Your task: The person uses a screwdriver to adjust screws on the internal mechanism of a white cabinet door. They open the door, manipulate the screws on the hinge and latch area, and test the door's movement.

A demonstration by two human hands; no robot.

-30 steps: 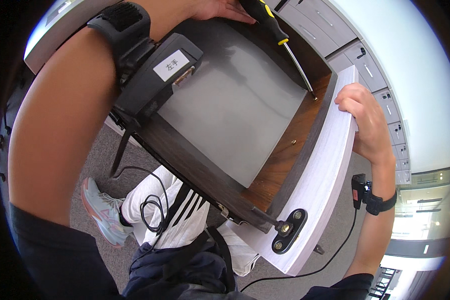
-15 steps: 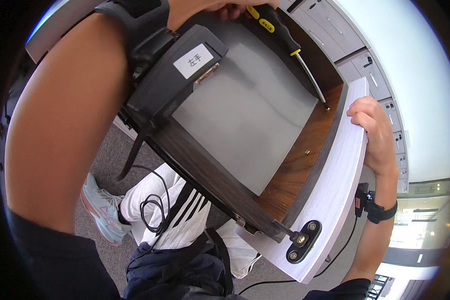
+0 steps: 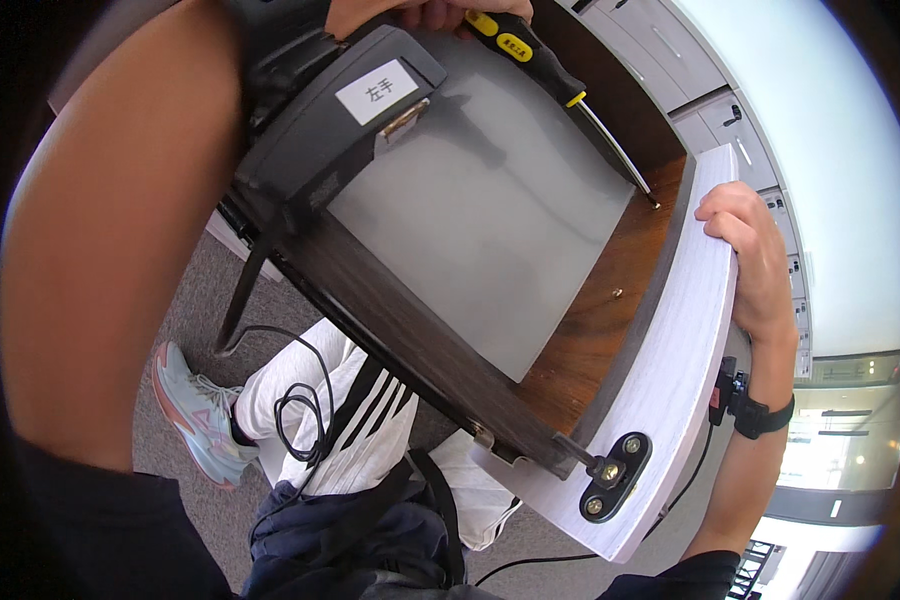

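My left hand (image 3: 442,14), partly cut off by the upper edge, is closed around the black and yellow handle of a screwdriver (image 3: 548,68). The screwdriver slants down to the right, its tip at a small brass-coloured screw (image 3: 657,206) in the wooden inside of an open drawer (image 3: 610,335). A second screw (image 3: 618,293) sits nearer to me in the same wood. With fingers curled over its top edge, my right hand (image 3: 747,245) grips the drawer's pale front panel (image 3: 660,380). A grey sheet (image 3: 480,230) covers the drawer bottom.
A black lock plate (image 3: 612,478) is screwed to the front panel's near end. Grey cabinets with locks (image 3: 735,140) line the far right. Black cable (image 3: 305,400) loops over my leg, below the drawer's metal rail (image 3: 370,350). My shoe (image 3: 200,410) rests on carpet.
The screwdriver's handle has shifted slightly left and up with my left hand, while its tip remains at the screw. My right hand keeps its grip on the front panel.
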